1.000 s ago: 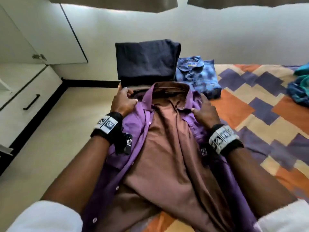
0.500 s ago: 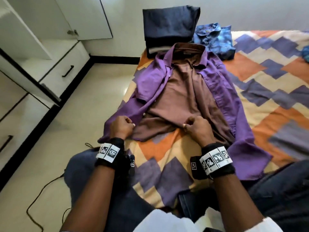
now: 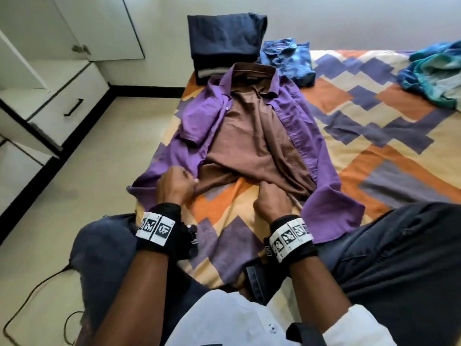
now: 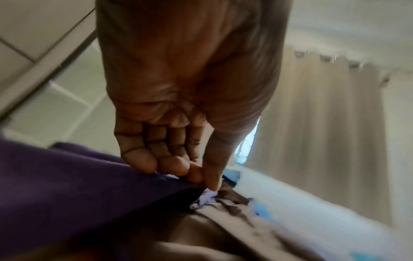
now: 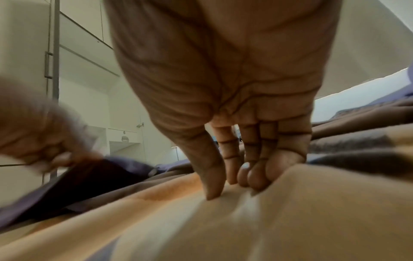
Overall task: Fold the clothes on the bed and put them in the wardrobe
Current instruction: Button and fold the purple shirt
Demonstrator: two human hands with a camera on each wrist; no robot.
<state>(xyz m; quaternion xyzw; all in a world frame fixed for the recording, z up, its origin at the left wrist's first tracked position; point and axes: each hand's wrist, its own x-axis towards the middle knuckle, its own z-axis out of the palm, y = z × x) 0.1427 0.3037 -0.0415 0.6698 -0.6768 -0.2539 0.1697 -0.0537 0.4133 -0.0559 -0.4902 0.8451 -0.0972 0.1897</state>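
Bed (image 3: 389, 156), patchwork cover in orange, purple and cream, fills the right of the head view. Wardrobe (image 3: 82, 96) stands off the bed's left edge, one door open, a drawer with a black handle pulled forward.

Purple shirt (image 3: 309, 136) lies spread open along the left edge of the bed, collar toward the far end, brown inner side up over its middle; one purple flap reaches the near edge by the person's leg. Folded dark trousers (image 3: 224, 43) sit at the far left corner, touching the collar. Folded blue patterned shirt (image 3: 287, 61) lies just beside the trousers, to their right. Loose teal and blue garment (image 3: 434, 73) is bunched at the bed's right edge, well apart from the rest.

Left hand (image 3: 175, 187): fingers curled, thumb against fingertips (image 4: 178, 167), pinching the purple hem at the left edge. Right hand (image 3: 272, 204): fingers curled together, thumb and fingertips (image 5: 257, 178) pinching cloth at the brown hem; wrist view blurred.
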